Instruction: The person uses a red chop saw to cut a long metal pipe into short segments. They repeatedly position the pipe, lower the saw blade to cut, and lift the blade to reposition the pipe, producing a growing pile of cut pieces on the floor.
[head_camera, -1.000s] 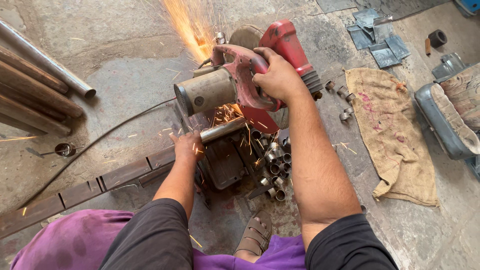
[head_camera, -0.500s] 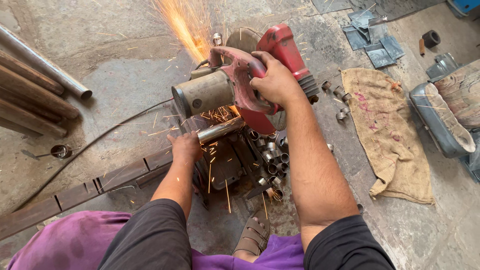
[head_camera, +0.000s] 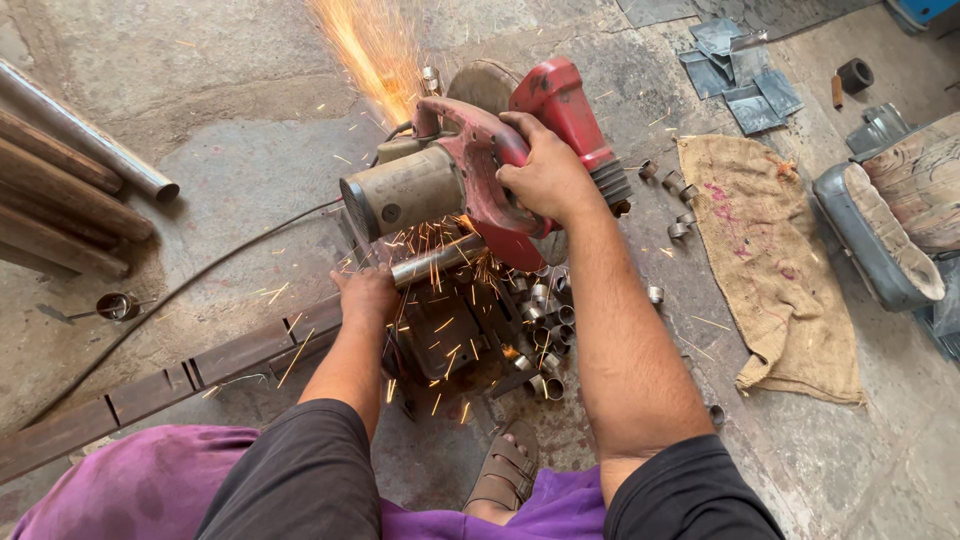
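Head view looks down on a red chop saw (head_camera: 470, 170) that stands on the concrete floor (head_camera: 230, 170), near the middle of the scene. A steel tube (head_camera: 435, 262) lies under its blade, in the vise, and points to the near left. Sparks (head_camera: 375, 50) fly from the cut to the far side, and smaller ones fall around the vise.

The right hand (head_camera: 545, 170) is closed around the saw handle, on top of the red guard. The left hand (head_camera: 365, 295) lies on the near end of the tube, fingers bent over it; I cannot tell if it grips the tube fully or only presses it.

Just right of the vise there is a pile of short cut rings (head_camera: 540, 305), and a few more rings (head_camera: 680, 200) lie near the far edge of a burlap sack (head_camera: 775, 270), which is spread flat on the right. A slotted steel bar (head_camera: 170, 380) runs from the vise to the near left. A black cable (head_camera: 200, 280) goes from the saw to the left. Far left, several pipes (head_camera: 70, 190) lie side by side. One foot in a brown sandal (head_camera: 505, 470) rests near the saw base, between the arms. Grey metal plates (head_camera: 740, 70) lie at the far right.
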